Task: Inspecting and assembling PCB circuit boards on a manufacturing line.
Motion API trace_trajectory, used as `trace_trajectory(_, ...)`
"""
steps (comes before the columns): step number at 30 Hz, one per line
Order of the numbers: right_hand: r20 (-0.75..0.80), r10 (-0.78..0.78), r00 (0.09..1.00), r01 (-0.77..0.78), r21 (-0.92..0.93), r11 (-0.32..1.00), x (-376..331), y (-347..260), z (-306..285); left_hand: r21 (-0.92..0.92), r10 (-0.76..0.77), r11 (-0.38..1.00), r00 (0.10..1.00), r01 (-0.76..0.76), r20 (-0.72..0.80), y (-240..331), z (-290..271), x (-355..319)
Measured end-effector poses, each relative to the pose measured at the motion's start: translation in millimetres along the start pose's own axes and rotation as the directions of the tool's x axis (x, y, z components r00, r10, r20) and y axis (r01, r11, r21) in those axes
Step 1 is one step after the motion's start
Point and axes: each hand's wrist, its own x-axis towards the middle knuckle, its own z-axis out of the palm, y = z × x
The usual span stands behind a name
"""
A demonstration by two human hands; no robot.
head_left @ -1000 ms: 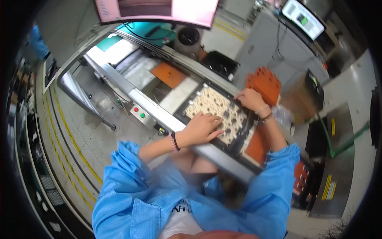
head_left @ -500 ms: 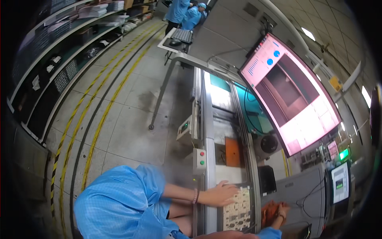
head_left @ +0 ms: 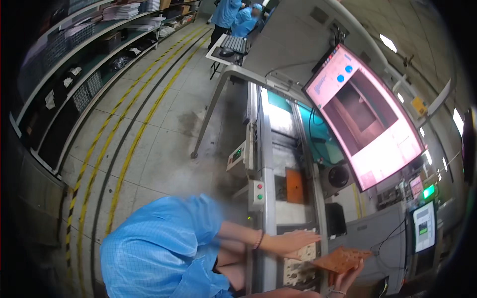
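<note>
A large monitor [head_left: 365, 116] glows pink above the conveyor line [head_left: 271, 149]. Yellow floor stripes [head_left: 134, 119] run beside dark shelves [head_left: 64, 74]. 2 people in blue [head_left: 236, 15] stand far behind.

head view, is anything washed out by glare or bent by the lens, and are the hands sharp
Head view: the big pink screen is overexposed, its lower part nearly white; the conveyor rail and yellow floor lines curve from fisheye distortion; corners go black; the left hand and right hand with the orange board look slightly soft.
</note>
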Motion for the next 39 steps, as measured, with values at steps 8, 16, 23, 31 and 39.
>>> trace_trajectory(8, -0.084, -0.008, 0.996, -0.02, -0.331, 0.944, -61, 31, 70, -0.11, -0.038, 0.994, 0.991, 0.025, -0.124, 21, -26, 41)
trace_trajectory(16, 0.119, -0.354, 0.928, 0.063, -0.984, -0.165, -87, 105, -4, -0.684, -0.679, 0.228, 0.617, 0.693, 0.398, -47, 41, 39)
trace_trajectory(23, -0.006, -0.127, 0.992, -0.03, -0.981, -0.19, -108, 137, -21, -0.537, -0.666, 0.115, 0.465, 0.836, 0.582, -70, 63, 14)
trace_trajectory(31, 0.078, -0.171, 0.982, 0.033, -0.967, -0.251, -102, 152, -18, -0.26, -0.507, 0.559, 0.573, 0.787, 0.644, -48, -8, 31)
trace_trajectory(39, 0.083, -0.152, 0.985, 0.019, -0.925, -0.38, -107, 158, -14, 0.389, -0.162, 0.908, 0.726, -0.155, 0.668, -7, 11, -14)
